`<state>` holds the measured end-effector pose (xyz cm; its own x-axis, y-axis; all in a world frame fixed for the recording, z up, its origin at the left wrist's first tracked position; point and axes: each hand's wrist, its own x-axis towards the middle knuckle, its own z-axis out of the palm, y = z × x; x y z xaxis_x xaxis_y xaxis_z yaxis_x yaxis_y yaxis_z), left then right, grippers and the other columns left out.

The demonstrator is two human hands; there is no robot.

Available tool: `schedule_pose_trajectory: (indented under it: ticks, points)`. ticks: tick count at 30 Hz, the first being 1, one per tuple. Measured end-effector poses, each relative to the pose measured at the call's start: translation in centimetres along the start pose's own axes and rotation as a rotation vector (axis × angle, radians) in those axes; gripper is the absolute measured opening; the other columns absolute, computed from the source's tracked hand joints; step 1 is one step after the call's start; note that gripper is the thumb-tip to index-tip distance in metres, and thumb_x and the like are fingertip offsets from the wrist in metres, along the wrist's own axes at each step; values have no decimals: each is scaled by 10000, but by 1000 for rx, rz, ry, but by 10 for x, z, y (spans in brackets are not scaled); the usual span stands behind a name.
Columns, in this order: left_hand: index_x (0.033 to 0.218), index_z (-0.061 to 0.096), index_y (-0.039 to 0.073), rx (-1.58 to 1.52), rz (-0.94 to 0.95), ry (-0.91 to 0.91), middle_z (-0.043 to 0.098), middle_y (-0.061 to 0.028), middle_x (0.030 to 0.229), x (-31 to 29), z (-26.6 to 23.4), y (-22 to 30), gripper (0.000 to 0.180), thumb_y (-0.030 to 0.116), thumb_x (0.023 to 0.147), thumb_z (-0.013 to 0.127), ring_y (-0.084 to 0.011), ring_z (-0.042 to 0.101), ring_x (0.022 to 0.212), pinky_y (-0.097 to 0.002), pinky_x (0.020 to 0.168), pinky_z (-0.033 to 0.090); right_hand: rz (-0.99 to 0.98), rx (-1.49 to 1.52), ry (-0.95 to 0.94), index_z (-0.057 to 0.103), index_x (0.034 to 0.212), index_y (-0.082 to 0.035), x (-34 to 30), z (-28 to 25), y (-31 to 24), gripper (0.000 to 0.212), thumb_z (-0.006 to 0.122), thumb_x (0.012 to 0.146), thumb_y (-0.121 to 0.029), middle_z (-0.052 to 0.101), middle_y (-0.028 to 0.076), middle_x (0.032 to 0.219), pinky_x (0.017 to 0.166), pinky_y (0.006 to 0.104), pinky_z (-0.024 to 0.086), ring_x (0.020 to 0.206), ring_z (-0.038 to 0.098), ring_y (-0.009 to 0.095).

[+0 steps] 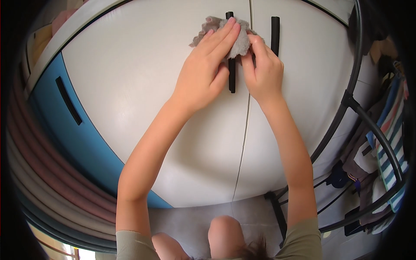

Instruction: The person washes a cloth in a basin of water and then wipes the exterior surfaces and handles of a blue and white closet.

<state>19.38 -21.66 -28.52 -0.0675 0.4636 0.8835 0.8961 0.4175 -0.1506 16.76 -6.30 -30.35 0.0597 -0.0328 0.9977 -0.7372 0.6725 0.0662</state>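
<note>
A fuzzy grey cloth [241, 42] is bunched over the upper part of a long black door handle [232, 78]. The handle's top end and lower half show above and below it. My left hand [203, 69] lies over the cloth and handle, its fingers stretched upward and pressing the cloth, with the thumb bent in beside the handle. From the other side, my right hand [266, 71] pinches the cloth's right edge between thumb and fingers. Both hands are against the white cabinet door [138, 86]; part of the cloth is hidden under the fingers.
A second black handle [275, 37] is on the right-hand door [312, 86], just beyond my right hand. At left stands a blue panel [82, 130] with its own handle, beside stacked brown and grey folds [56, 160]. A black tubular rack [338, 117] with hanging clothes [390, 147] stands at right.
</note>
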Motion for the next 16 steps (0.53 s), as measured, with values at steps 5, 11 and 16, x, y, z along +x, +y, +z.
schedule_pose_trajectory:
  ticks: [5,11,16]
  points:
    - [1385,309,-15,111,-38,-115,293,-214,1438,-60,28,19,800,-30,597,448,-361,336,1299,-471,1090,219,-103,-51,-79,548,1078,-24,-58,-12,-2,376,591,717,-116,583,202,1160,802,368,506,1026,595,318]
    - [1376,306,-30,248,42,-33,320,-218,1420,-37,21,10,745,10,659,500,-330,421,1238,-447,1046,321,-59,1,-180,450,1237,27,-40,-14,-8,627,555,834,-442,480,239,1277,937,391,428,1158,499,355]
    - [1383,293,-33,257,23,66,316,-216,1424,-37,33,10,699,58,723,506,-347,399,1258,-463,1057,293,-58,67,-127,404,1278,39,-42,-2,-11,754,510,826,-554,455,229,1305,1001,428,367,1265,390,358]
